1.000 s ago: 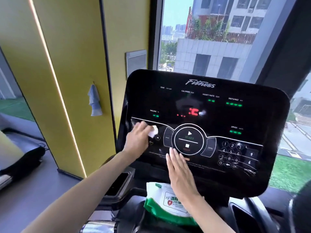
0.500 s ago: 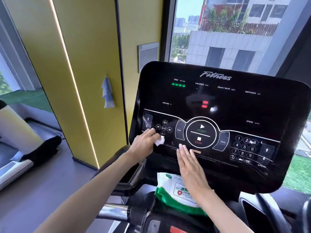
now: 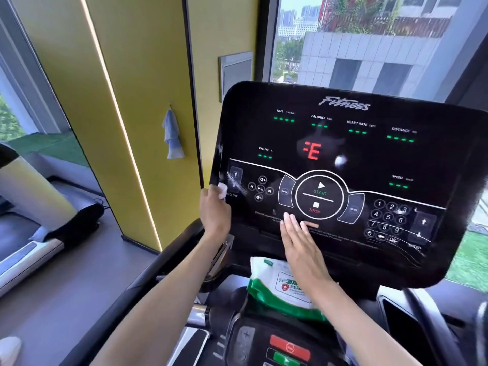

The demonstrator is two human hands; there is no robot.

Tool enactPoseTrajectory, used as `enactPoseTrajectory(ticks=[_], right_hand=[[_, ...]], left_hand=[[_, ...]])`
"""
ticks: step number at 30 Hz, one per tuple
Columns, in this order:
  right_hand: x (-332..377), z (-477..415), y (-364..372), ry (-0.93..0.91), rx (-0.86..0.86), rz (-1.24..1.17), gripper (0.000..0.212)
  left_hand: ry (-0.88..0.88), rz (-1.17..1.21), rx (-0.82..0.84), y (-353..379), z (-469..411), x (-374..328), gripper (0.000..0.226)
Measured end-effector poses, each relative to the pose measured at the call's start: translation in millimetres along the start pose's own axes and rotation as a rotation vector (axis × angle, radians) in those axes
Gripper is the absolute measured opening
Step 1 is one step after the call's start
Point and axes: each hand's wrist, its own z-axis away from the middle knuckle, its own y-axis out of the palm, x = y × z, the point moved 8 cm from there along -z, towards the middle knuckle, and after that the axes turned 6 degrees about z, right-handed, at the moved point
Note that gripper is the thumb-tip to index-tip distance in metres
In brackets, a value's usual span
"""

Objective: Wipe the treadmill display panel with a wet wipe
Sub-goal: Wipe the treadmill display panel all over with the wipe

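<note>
The black treadmill display panel (image 3: 351,159) fills the centre and right, lit with green dashes and a red "E". My left hand (image 3: 214,210) is at the panel's lower left edge, its fingers closed on a small white wet wipe (image 3: 222,191) pressed against the glass beside the incline buttons. Wet streaks show on the glass just right of the wipe. My right hand (image 3: 301,241) lies flat, fingers together, on the panel's bottom edge below the STOP button, holding nothing.
A green-and-white wet wipe pack (image 3: 280,286) sits on the console tray under my right wrist. Red and green buttons (image 3: 289,351) are on the lower console. A blue cloth (image 3: 172,136) hangs on the yellow wall (image 3: 126,88). Another treadmill (image 3: 31,233) stands at left.
My left hand slid the wipe leftward across the lower left buttons to the panel's edge. My right hand stayed flat below STOP. The camera view shifted left and down.
</note>
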Motion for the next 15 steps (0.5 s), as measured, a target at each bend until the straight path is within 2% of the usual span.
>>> enactPoseTrajectory(ticks=[2, 5, 7, 8, 10, 11, 12, 15], right_hand=[[0, -1, 2, -0.011, 0.012, -0.004, 0.069], [-3, 1, 1, -0.009, 0.020, -0.002, 0.070], [-9, 6, -1, -0.002, 0.017, -0.014, 0.079], [-13, 11, -2, 0.009, 0.015, -0.019, 0.081], [-24, 20, -6, 0.042, 0.012, -0.024, 0.080], [-29, 24, -8, 0.065, 0.011, -0.031, 0.079], [-33, 27, -8, 0.086, 0.017, -0.036, 0.078], [-46, 33, -5, 0.120, 0.056, -0.045, 0.082]], left_hand=[[0.086, -0.007, 0.017, 16, 23, -25, 0.030], [0.399, -0.011, 0.213, 54, 69, -66, 0.026], [0.459, 0.025, 0.241, 54, 66, -67, 0.020], [0.381, 0.060, 0.196, 47, 57, -57, 0.018], [0.081, 0.117, 0.040, 30, 40, -30, 0.016], [-0.002, 0.113, -0.008, 28, 41, -26, 0.016], [0.041, 0.086, -0.012, 31, 49, -37, 0.017], [0.527, -0.005, 0.222, 69, 98, -86, 0.024]])
